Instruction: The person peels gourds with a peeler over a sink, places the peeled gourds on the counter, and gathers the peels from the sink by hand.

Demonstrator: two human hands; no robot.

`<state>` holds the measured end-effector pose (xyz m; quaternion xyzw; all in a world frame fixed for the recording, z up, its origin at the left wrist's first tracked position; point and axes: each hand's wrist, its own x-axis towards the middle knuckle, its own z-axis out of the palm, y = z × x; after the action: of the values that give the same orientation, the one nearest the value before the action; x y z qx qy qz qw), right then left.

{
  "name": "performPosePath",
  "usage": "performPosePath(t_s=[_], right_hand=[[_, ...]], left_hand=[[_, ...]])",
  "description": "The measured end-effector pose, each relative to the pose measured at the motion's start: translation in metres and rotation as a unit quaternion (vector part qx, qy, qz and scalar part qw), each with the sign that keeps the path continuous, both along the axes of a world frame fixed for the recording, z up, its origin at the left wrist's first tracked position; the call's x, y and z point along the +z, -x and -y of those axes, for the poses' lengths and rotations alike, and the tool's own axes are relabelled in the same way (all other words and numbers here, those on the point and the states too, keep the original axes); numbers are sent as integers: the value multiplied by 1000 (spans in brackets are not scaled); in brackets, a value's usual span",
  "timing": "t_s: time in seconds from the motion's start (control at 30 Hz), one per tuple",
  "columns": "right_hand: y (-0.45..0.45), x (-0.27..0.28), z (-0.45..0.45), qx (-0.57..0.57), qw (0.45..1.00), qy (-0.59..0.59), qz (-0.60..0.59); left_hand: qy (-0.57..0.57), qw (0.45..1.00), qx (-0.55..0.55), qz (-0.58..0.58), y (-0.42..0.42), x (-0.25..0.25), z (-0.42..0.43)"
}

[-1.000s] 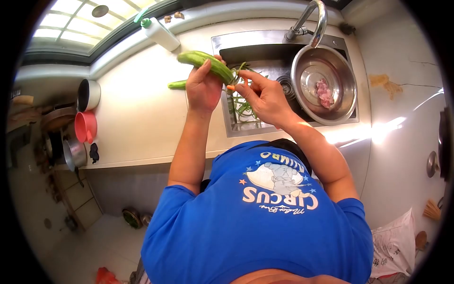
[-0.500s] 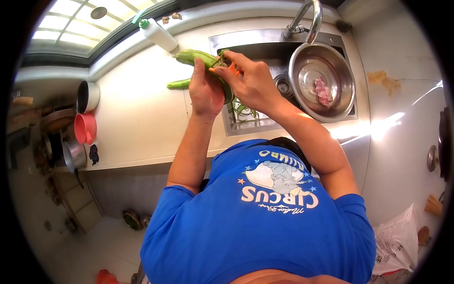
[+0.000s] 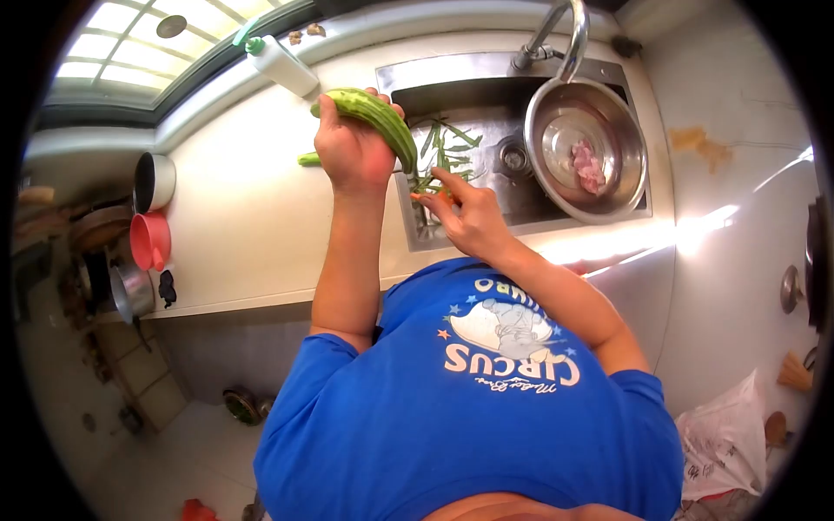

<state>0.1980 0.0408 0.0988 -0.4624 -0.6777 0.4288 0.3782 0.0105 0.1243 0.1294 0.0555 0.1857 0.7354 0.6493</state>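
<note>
My left hand [image 3: 354, 156] is wrapped round a long, curved green luffa [image 3: 375, 115], pale in streaks where skin is off, above the counter at the sink's left edge. Below its lower end, my right hand [image 3: 473, 219] grips an orange-handled peeler [image 3: 446, 197], mostly covered by my fingers. The peeler is over the near left of the sink. Long green peelings [image 3: 450, 143] lie on the sink bottom beyond my right fingers. Another green vegetable [image 3: 308, 160] rests on the counter, partly hidden behind my left hand.
A metal bowl [image 3: 638, 178] with a piece of raw meat [image 3: 587, 167] sits over the right of the sink [image 3: 512, 213], under the tap [image 3: 577, 48]. Behind the counter's left part stands a white pump bottle [image 3: 287, 68]. A pink ladle-like cup [image 3: 149, 239] and pots are at far left.
My right hand with the peeler has moved from the luffa's upper part down toward me, past its lower end. My left hand has shifted slightly left, still holding the luffa.
</note>
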Motion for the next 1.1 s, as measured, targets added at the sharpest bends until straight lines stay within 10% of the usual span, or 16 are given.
performPosePath(t_s=[0.4, 1.1], right_hand=[[19, 72, -76, 3, 999, -44, -24], [-18, 32, -19, -30, 997, 58, 48]], left_hand=[[7, 998, -63, -11, -23, 6, 20], [12, 998, 30, 47, 4, -10, -12]])
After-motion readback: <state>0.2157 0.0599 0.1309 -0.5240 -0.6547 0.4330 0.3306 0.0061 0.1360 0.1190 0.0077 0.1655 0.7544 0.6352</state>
